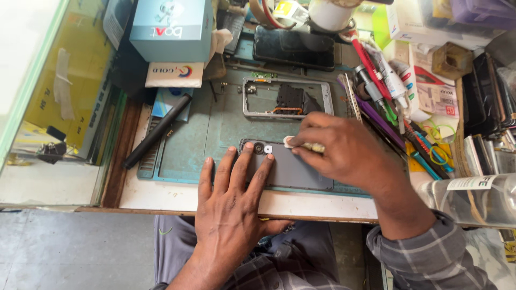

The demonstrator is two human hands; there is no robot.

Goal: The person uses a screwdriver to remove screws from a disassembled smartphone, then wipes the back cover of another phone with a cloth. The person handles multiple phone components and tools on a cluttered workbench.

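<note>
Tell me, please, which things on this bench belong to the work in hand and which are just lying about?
In hand:
- grey phone back, pinned by left hand
- small white pad, pressed by right hand

Lying about:
- phone frame
- black phone
- black pen-like tool
- blue box
- clear bottle

We are noting a white-topped wooden workbench (161, 197) carrying a teal work mat (188, 145), on which a grey phone back (293, 171), an open phone frame (286, 98) and a black cylindrical tool (157, 131) are lying.
</note>
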